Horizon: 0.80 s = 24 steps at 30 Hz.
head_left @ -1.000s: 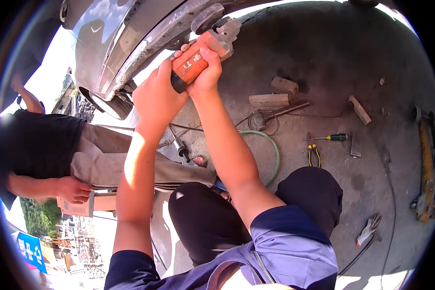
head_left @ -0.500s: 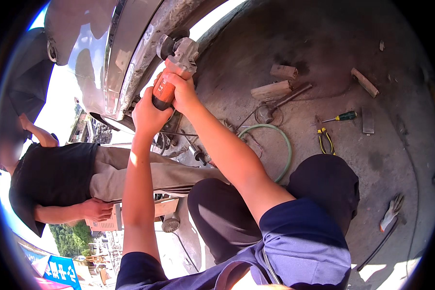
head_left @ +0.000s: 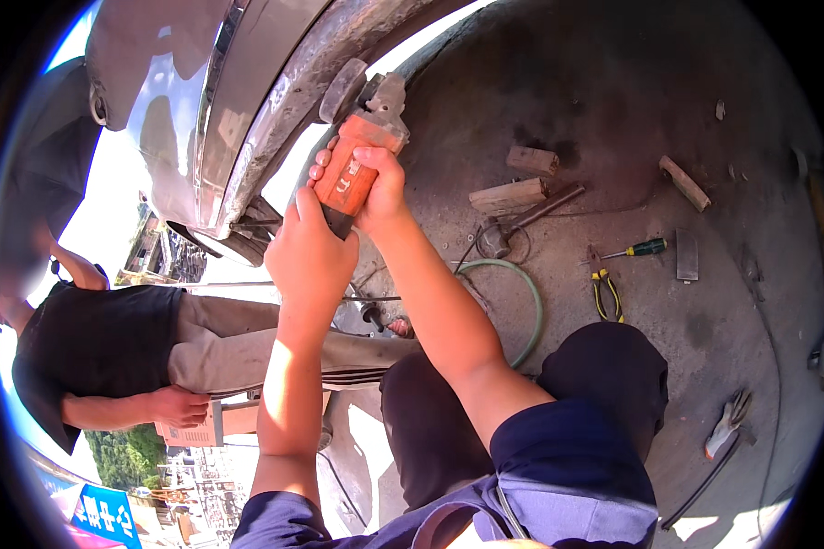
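An angle grinder with an orange body and a grey gear head is held in both my hands. My left hand is closed round the dark rear end of its body. Further forward, my right hand grips the body, its thumb lying on top. The round disc sits at the left of the head, close beside the scuffed lower sill of a car. I cannot tell whether disc and sill touch. Part of the grinder's body is hidden under my fingers.
On the left stands a person in a black top, beside the car body. Wooden blocks, a green hose, pliers, a screwdriver and a glove lie on the floor. A thin cable runs along the right.
The grinder and both my hands have shifted right in the picture. Its disc now shows more fully, where before it sat against the sill. Both hands keep their hold.
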{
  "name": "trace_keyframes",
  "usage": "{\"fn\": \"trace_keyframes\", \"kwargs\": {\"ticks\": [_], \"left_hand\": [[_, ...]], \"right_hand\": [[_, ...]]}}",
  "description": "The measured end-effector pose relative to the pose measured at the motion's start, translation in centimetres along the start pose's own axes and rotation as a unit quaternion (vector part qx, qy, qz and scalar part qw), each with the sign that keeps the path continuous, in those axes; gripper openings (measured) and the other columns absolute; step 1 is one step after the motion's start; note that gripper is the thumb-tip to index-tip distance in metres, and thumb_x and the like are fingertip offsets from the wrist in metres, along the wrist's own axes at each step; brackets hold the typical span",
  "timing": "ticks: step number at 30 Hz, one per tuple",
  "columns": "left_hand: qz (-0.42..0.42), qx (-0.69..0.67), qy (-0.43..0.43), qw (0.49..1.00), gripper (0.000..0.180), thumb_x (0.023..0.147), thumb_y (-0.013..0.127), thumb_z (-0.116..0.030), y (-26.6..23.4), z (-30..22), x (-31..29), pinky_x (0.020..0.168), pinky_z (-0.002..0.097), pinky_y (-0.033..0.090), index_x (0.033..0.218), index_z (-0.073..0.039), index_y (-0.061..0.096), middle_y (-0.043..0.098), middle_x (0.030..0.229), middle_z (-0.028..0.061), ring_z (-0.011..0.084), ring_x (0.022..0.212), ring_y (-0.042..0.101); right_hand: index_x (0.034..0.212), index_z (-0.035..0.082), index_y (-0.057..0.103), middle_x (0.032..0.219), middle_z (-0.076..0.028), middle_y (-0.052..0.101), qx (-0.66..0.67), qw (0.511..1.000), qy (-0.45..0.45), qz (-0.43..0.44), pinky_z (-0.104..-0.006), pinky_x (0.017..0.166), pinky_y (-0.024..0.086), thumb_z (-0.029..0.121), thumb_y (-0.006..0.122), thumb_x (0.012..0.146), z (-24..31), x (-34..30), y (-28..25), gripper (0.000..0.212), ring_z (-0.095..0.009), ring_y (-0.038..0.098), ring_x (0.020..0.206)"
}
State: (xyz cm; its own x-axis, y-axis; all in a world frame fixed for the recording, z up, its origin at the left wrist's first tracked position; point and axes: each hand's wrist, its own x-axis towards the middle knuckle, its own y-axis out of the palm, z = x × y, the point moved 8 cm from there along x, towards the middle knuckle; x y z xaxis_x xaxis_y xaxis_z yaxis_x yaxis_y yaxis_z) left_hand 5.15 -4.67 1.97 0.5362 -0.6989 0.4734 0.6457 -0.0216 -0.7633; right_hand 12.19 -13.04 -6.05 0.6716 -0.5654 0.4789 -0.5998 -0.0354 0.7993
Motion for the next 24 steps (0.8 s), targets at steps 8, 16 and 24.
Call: {"fn": "trace_keyframes", "kwargs": {"ticks": [8,16,24], "left_hand": [[0.004,0.02,-0.004,1.0,0.049,0.073,0.078,-0.019,-0.5,-4.5,0.6,0.063,0.0475,0.055,0.111,-0.004,0.051,0.067,0.088,0.0166,0.0397,0.076,0.07],[-0.025,-0.005,-0.024,0.999,0.055,0.073,0.079,-0.021,-2.7,-6.1,-2.4,0.063,0.0479,0.055,0.118,-0.004,0.053,0.069,0.091,0.0166,0.0405,0.078,0.07],[0.013,0.012,-0.001,1.0,0.049,0.073,0.08,-0.021,-2.1,-5.7,1.2,0.065,0.0465,0.055,0.112,-0.005,0.055,0.071,0.089,0.0158,0.0388,0.079,0.072]], "right_hand": [[0.11,0.007,0.059,0.093,-0.013,0.062,0.009,1.0,0.009,0.009,-0.0455,0.08,0.056,0.038,0.062,0.08,4.4,0.6,0.8,0.043,-0.03,0.064,0.084],[0.111,0.003,0.059,0.093,-0.017,0.064,-0.011,0.997,0.03,0.076,-0.0456,0.08,0.057,0.031,0.062,0.078,5.0,-2.3,3.0,0.043,-0.032,0.065,0.084],[0.1,0.002,0.06,0.09,-0.016,0.065,0.005,1.0,0.018,-0.01,-0.044,0.081,0.057,0.034,0.062,0.081,5.2,0.5,1.6,0.037,-0.031,0.065,0.084]]}}
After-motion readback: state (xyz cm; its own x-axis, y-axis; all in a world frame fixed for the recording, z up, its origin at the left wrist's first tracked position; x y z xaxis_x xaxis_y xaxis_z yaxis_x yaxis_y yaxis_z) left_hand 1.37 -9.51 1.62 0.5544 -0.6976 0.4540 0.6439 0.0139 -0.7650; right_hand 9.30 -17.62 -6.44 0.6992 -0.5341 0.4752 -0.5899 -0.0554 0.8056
